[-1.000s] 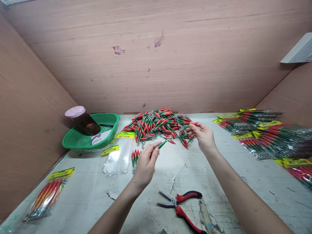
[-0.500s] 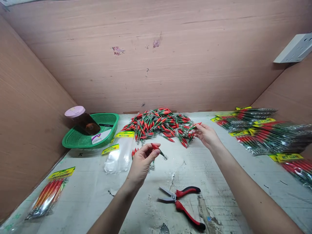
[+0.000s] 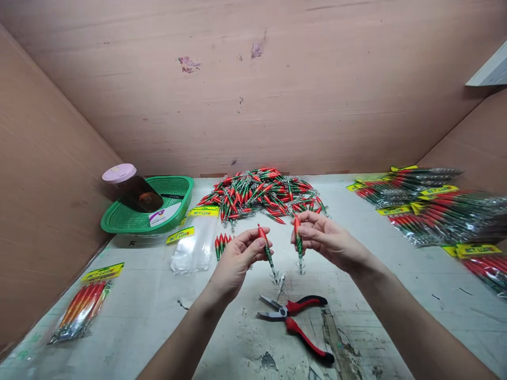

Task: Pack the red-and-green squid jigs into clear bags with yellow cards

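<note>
A wood-grained, pinkish-brown back wall is standing along the far side, its flat face showing scuffs and two flaky, torn patches. The pale table is presenting a scratched surface, rough and peeling toward the near edge. At the far right, filled packets of glossy clear plastic with yellow headers are overlapping. At the far centre, a tangled pile of spindle-shaped, red-and-green lures is lying. At the far left, a perforated plastic basket, green and rounded, is containing a dark cup with a pink lid. The left hand is pinching one lure between thumb and fingers; the right hand is gripping a second lure likewise, near the first but apart from it. Pliers with flat metal jaws spread and red-and-black handles are lying on the near side. Smooth, transparent bags are lying flat left of the left hand. A short row of lures is lying between, partly hidden by that hand. Smallest, pronged metallic hooks are crowning both held lures' near ends.
</note>
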Demonstrator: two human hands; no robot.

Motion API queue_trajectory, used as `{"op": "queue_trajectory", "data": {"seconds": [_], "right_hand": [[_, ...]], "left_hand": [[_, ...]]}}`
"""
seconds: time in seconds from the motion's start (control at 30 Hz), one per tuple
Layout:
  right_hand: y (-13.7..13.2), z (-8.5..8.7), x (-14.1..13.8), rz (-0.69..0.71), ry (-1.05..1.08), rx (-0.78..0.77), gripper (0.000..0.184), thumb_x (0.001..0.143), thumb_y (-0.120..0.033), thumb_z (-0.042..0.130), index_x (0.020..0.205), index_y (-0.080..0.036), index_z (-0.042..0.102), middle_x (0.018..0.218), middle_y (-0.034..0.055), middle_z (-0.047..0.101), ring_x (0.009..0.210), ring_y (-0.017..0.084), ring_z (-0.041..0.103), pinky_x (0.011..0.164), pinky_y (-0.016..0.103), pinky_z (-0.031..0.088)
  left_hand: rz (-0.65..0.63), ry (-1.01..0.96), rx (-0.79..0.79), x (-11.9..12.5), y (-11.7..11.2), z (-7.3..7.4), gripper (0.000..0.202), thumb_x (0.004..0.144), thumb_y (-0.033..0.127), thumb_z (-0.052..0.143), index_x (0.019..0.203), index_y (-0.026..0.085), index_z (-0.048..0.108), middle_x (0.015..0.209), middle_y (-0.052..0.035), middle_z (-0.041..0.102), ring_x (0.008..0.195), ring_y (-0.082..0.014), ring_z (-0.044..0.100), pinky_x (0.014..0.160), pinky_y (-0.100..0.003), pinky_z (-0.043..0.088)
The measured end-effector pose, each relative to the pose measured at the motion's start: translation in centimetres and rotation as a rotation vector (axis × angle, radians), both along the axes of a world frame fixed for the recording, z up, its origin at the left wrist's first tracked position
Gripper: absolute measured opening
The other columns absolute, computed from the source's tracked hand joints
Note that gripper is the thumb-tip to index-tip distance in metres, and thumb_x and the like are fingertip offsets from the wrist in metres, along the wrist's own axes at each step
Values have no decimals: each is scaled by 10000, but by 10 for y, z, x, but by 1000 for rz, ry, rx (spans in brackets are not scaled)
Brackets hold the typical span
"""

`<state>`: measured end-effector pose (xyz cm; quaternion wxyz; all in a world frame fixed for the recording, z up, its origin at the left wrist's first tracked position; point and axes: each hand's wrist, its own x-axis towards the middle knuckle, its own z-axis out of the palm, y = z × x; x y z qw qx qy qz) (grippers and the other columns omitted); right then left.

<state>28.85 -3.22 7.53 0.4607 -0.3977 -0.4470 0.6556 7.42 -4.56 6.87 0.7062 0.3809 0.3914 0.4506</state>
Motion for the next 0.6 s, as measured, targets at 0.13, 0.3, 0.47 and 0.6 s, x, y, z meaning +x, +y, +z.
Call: {"op": "queue_trajectory", "data": {"seconds": [0.13,0.3,0.47,0.6], "right_hand": [[-13,7,-16,169,76,25,262,769,-340,730,924,-188,582,800,4,641,666,96,619,583,207,525],[-17,7,-23,176,87,37,236,770,-320,729,908,-192,587,868,-4,601,652,79,581,583,211,534],[-20,5,-26,175,97,29,246,772,-340,725,899,-191,575,889,5,606,670,90,582,621,243,538],[-21,4,-27,172,111,20,251,767,-339,730,908,-195,579,877,4,609,692,100,590,638,251,533]], "left_hand": [[-126,-20,-7,1,-3,3,396,710,333,768,1055,155,690,848,-61,692,738,-142,630,747,-292,494],[-184,-20,19,0,-4,1,414,752,333,725,1127,163,677,910,-86,716,762,-162,652,766,-302,498],[-211,-23,10,-2,-4,1,442,757,349,713,1155,164,665,921,-97,720,757,-168,656,762,-308,494],[-211,-18,-8,-1,-5,2,450,739,361,725,1140,163,671,903,-95,719,747,-172,655,756,-314,493]]}}
